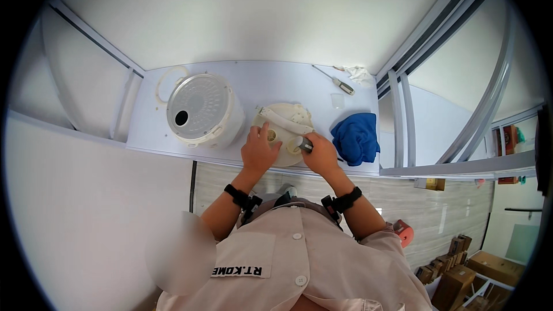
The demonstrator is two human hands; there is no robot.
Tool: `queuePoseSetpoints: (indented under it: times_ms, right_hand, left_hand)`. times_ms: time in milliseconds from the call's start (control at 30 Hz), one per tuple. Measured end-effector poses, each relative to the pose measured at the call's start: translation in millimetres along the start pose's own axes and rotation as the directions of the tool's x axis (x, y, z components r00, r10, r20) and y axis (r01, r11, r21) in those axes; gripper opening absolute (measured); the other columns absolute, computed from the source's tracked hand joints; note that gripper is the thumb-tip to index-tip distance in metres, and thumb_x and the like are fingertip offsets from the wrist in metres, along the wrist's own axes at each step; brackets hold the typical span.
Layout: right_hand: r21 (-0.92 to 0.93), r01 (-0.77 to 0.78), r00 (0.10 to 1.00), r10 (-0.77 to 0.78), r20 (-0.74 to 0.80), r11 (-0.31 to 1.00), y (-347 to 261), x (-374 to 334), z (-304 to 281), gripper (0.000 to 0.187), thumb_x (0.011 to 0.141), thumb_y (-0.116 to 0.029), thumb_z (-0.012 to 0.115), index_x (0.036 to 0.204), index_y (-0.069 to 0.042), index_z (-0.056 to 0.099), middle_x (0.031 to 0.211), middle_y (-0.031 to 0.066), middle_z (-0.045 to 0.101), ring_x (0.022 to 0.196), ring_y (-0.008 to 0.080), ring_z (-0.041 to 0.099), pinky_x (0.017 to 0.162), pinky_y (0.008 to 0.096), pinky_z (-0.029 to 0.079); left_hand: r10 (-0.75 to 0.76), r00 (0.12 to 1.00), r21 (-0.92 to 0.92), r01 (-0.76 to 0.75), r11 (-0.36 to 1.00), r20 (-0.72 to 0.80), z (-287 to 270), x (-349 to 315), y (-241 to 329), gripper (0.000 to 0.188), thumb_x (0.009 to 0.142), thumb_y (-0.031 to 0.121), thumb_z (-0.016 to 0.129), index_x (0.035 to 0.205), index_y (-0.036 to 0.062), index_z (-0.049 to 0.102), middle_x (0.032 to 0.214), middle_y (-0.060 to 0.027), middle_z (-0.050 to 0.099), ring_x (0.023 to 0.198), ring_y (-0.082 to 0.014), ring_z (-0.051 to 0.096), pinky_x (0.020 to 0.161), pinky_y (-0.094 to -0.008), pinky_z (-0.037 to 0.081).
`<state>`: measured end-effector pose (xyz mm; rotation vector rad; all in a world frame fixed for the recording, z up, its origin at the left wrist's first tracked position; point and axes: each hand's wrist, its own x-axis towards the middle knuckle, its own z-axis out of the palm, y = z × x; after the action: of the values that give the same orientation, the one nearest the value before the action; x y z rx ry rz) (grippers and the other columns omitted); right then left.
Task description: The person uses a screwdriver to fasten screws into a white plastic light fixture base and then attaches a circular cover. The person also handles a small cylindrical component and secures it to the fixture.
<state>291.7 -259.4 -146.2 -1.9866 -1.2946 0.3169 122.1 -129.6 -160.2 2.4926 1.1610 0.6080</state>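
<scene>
A round cream-white plastic lid [284, 158] lies on the white table, with a curved strip-shaped part [286, 122] across its upper side. My left hand [259, 148] rests at the lid's left edge, thumb and fingers apart, fingertips beside a round opening [271, 135]. Closed around a short grey cylindrical handle [305, 145], my right hand [321, 154] is over the lid's right side. The rest of that tool is mostly hidden, so its exact kind is unclear. To the left stands a white rice cooker body [230, 121] with a silvery perforated disc [199, 106] on top.
On the table [253, 78], a blue cloth [356, 138] lies right of my right hand. Beyond it are a small clear piece [337, 101], a screwdriver [340, 83] and crumpled white tissue [360, 75]. A pale ring [161, 85] lies behind the cooker. Metal frames stand at both sides.
</scene>
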Motion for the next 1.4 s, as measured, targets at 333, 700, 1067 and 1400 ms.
queuePoseSetpoints:
  times_ms: [333,700,1067,1400]
  right_hand:
    - [0.136,-0.047,0.998,0.040,0.054,0.990,-6.0,-3.0,-1.5,0.023,0.081,-0.010,0.076,0.102,-0.004,0.070,0.097,0.0183,0.073,0.087,0.0441,0.070,0.075,0.0493,0.057]
    - [0.121,-0.011,1.000,0.014,-0.025,0.993,-14.0,-6.4,-19.2,0.026,0.084,-0.013,0.081,0.103,-0.001,0.069,0.095,0.0202,0.072,0.084,0.0429,0.070,0.073,0.0455,0.056]
    - [0.132,0.032,0.999,-0.032,-0.004,0.991,-23.9,-8.7,-16.4,0.027,0.081,-0.011,0.079,0.106,-0.005,0.069,0.101,0.0169,0.072,0.090,0.0441,0.070,0.076,0.0483,0.057]
    - [0.195,0.023,0.999,-0.017,-0.032,0.981,-41.0,-0.7,-21.2,0.039,0.080,-0.012,0.082,0.116,-0.007,0.069,0.115,0.0153,0.069,0.099,0.0402,0.070,0.082,0.0452,0.058]
  left_hand:
    - [0.018,0.986,0.054,-0.027,0.998,0.168,7.3,12.0,-6.8,0.053,0.090,0.038,0.078,0.132,0.0085,0.068,0.118,-0.0094,0.062,0.106,-0.0322,0.067,0.080,-0.0454,0.059]
    - [-0.260,0.806,-0.705,0.591,0.391,0.531,32.4,28.9,-21.6,0.035,0.102,0.034,0.058,0.114,0.0042,0.072,0.101,-0.0096,0.071,0.086,-0.0240,0.068,0.075,-0.0390,0.059]
    - [-0.027,0.568,-0.484,0.676,-0.556,0.823,46.1,27.7,-22.7,0.045,0.106,0.037,0.043,0.117,0.0005,0.067,0.098,-0.0112,0.070,0.082,-0.0227,0.066,0.074,-0.0350,0.058]
    - [0.005,0.564,-0.529,0.778,-0.339,0.826,27.4,19.5,-3.4,0.043,0.110,0.045,0.051,0.123,0.0077,0.066,0.106,-0.0051,0.072,0.085,-0.0178,0.067,0.078,-0.0312,0.058]
